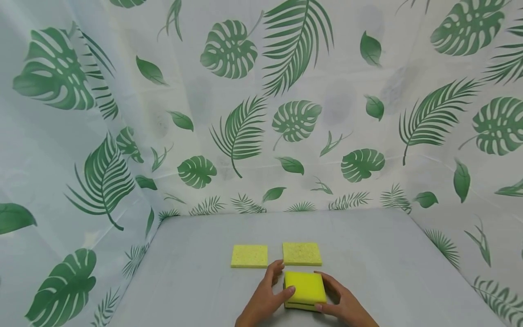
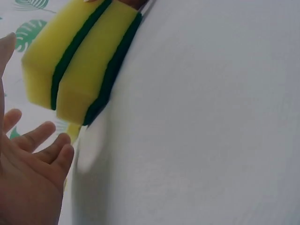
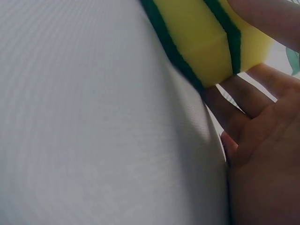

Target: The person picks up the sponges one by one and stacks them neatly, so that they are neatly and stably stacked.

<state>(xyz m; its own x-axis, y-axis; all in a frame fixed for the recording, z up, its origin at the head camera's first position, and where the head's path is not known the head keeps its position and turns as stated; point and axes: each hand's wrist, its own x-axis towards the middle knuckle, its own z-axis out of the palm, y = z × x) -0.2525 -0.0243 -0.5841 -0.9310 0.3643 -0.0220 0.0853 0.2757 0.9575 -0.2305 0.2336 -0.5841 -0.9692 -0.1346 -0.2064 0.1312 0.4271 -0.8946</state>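
Note:
Two yellow scouring sponges [image 1: 304,287] with dark green pads lie stacked, pads down, on the white surface in front of me. My right hand [image 1: 341,305] grips the stack at its right side, thumb at the near corner and fingers toward the far side. In the right wrist view, the fingers [image 3: 248,93] reach around the end of the sponges [image 3: 208,51]. My left hand [image 1: 267,295] is spread beside the stack's left side. The left wrist view has this hand [image 2: 35,173] with fingers extended, a gap between it and the sponges [image 2: 84,61].
Two thin, flat yellow sponges lie side by side beyond the hands, a left one [image 1: 249,255] and a right one [image 1: 302,253]. White cloth walls [image 1: 253,190] with green leaf prints enclose the white tabletop [image 1: 184,281] at the back and both sides.

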